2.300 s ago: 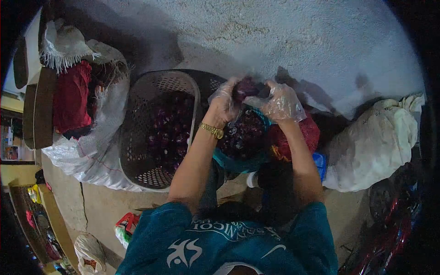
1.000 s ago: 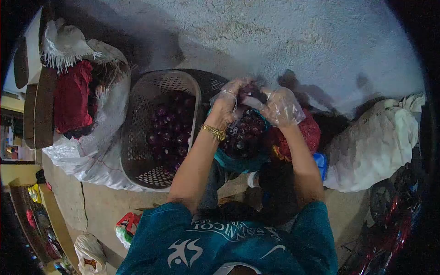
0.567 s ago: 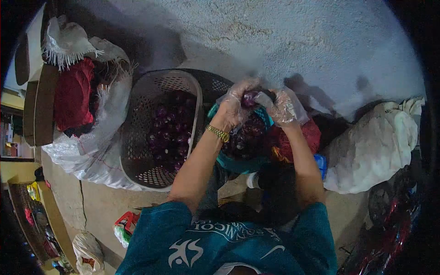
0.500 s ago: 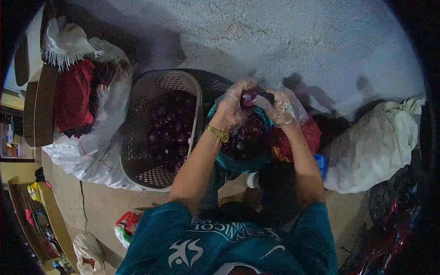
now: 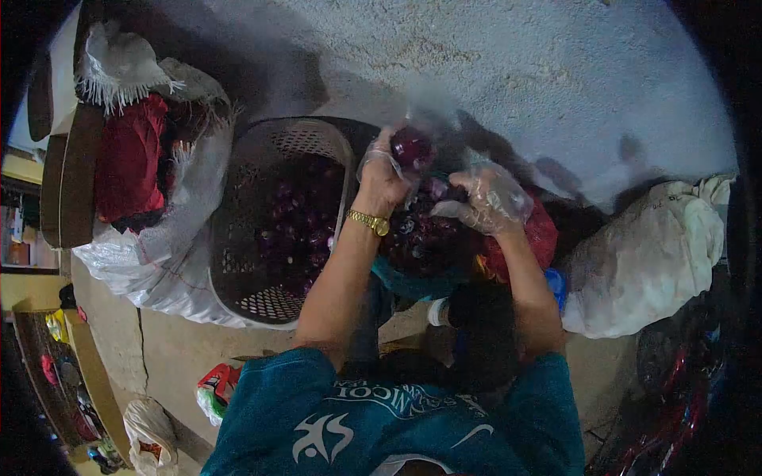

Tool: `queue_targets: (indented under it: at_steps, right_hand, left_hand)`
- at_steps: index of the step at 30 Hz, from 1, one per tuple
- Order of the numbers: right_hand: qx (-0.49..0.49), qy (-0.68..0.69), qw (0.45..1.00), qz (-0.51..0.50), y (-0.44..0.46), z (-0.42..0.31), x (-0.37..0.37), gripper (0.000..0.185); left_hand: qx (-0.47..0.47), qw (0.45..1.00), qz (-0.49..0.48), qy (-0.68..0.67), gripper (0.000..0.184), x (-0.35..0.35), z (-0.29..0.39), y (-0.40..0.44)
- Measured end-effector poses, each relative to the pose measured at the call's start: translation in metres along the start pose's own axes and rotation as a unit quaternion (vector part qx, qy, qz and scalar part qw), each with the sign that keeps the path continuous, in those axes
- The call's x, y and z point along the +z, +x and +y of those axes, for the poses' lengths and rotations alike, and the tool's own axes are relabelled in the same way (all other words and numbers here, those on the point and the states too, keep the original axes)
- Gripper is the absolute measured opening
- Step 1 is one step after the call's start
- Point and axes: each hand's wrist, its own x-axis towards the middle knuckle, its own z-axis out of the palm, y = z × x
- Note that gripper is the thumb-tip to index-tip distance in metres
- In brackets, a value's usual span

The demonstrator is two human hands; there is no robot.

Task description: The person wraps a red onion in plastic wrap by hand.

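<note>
My left hand [image 5: 384,176], in a clear plastic glove with a gold watch at the wrist, is wrapped round a shiny purple onion [image 5: 413,148]. Lower and to the right, my right hand [image 5: 486,197], also gloved, has its fingers pinched together at the rim of a teal container [image 5: 413,284]; what it grips is too dark to make out. Dark purple onions [image 5: 421,238] and loose skins fill that container. Left of it stands a grey perforated basket [image 5: 347,178] holding several purple onions [image 5: 302,214].
A white woven sack [image 5: 171,266] with red netting [image 5: 131,163] stands on the left. Right of the teal container are a red mesh bag [image 5: 538,238], a blue object [image 5: 555,287] and a pale full sack [image 5: 651,254]. A rough wall [image 5: 492,63] rises behind.
My hands have moved apart. The left holds the onion up, now smooth and shiny, while the right has dropped lower toward the teal container.
</note>
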Motion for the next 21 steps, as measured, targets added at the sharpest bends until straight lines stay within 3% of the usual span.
queue_targets:
  at_steps: [1, 5, 7, 8, 10, 13, 17, 21]
  right_hand:
    - [0.008, 0.063, 0.998, -0.006, 0.0, 0.003, 0.002, 0.06]
    - [-0.002, 0.047, 0.999, 0.019, 0.001, 0.002, -0.01, 0.051]
    - [-0.026, 0.052, 0.99, 0.125, 0.001, 0.01, 0.0, 0.042]
    - [-0.026, 0.052, 0.99, 0.125, -0.002, 0.013, 0.002, 0.042]
    - [0.15, 0.097, 0.983, -0.032, 0.004, 0.004, -0.005, 0.045]
    - [0.099, 0.057, 0.993, -0.02, 0.01, -0.005, -0.011, 0.059]
    - [0.076, 0.014, 0.995, -0.067, 0.012, -0.004, -0.015, 0.062]
    - [0.084, -0.003, 0.996, 0.028, 0.016, -0.009, -0.02, 0.062]
  left_hand:
    - [0.017, 1.0, -0.006, -0.017, 0.026, -0.002, 0.002, 0.001]
    - [-0.016, 1.0, -0.013, -0.01, 0.027, 0.002, 0.008, 0.0]
    - [-0.052, 0.996, 0.011, -0.078, 0.03, 0.007, 0.008, -0.002]
    - [-0.053, 0.996, 0.011, -0.078, 0.03, 0.005, 0.007, 0.0]
    - [-0.068, 0.994, -0.031, -0.085, 0.033, 0.001, 0.006, 0.004]
    - [-0.061, 0.998, -0.012, -0.031, 0.035, 0.004, 0.006, 0.003]
    - [-0.055, 0.998, -0.012, -0.007, 0.038, 0.004, 0.003, 0.001]
    - [-0.097, 0.993, -0.062, -0.004, 0.038, 0.012, 0.002, -0.01]
